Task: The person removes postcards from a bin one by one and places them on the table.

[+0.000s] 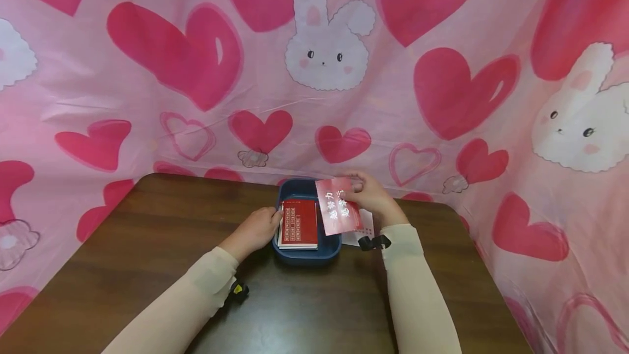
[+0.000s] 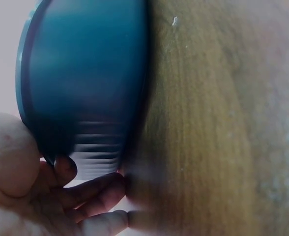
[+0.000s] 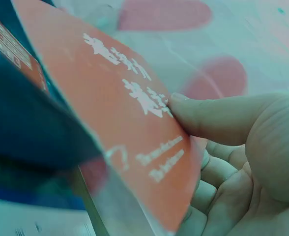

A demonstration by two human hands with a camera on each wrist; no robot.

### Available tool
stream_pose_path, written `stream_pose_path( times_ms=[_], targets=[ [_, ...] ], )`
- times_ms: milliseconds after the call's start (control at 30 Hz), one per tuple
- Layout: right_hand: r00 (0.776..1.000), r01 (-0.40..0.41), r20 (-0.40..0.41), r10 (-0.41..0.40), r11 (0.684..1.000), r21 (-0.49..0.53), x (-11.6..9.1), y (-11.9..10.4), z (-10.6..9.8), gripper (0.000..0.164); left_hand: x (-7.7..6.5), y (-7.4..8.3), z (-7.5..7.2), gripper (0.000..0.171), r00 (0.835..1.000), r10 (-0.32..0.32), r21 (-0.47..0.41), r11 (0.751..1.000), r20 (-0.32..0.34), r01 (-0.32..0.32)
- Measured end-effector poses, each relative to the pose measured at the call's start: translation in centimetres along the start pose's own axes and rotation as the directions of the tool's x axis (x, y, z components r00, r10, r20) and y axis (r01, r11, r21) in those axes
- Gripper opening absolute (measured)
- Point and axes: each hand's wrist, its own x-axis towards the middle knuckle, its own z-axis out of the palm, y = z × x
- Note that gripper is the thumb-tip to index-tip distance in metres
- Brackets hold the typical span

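Observation:
A blue plastic bin (image 1: 307, 260) stands on the table with a stack of red printed cards (image 1: 307, 223) lying in its left part. My left hand (image 1: 256, 231) grips the bin's left rim. In the left wrist view the fingers (image 2: 102, 194) curl against the bin's ribbed outer side (image 2: 85, 73). Over the bin's right edge, my right hand (image 1: 371, 195) pinches a red card (image 1: 336, 209) with white writing. The right wrist view shows the thumb (image 3: 218, 115) flat on the card's printed face (image 3: 105, 98), with the other fingers behind it.
A white sheet with small red marks (image 1: 366, 229) lies right of the bin, partly under the held card and right hand. The brown wooden table (image 1: 172, 234) ends at a pink curtain (image 1: 265, 81) with hearts and rabbits, close behind the bin.

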Motion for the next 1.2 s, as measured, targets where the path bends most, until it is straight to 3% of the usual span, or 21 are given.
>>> stream_pose_path(
  times_ms=[233, 567, 700, 900, 1200],
  targets=[
    [0.994, -0.051, -0.091, 0.058, 0.995, 0.081, -1.0, 1.7, -3.9, 0.075, -0.1, 0.3, 0.0, 0.048, 1.000, 0.009, 0.012, 1.000, -0.014, -0.009],
    [0.978, -0.144, -0.153, 0.144, 0.989, 0.009, -1.5, 4.4, -6.4, 0.070, -0.1, 0.3, 0.0, 0.049, 1.000, 0.003, -0.004, 1.000, -0.004, -0.003],
    [0.967, -0.222, -0.138, 0.216, 0.974, -0.035, -1.6, 5.9, -6.7, 0.069, -0.1, 0.2, 0.0, 0.050, 1.000, 0.002, 0.000, 1.000, 0.000, -0.002],
    [0.960, -0.270, -0.089, 0.266, 0.962, -0.037, -1.5, 7.8, -6.5, 0.068, 0.0, 0.1, 0.1, 0.048, 1.000, 0.015, 0.006, 1.000, -0.002, -0.015],
    [0.954, -0.297, -0.108, 0.281, 0.935, -0.194, -1.6, 7.8, -5.4, 0.067, -0.1, 0.4, -0.1, 0.049, 1.000, 0.013, 0.013, 1.000, -0.003, -0.013]
  ],
)
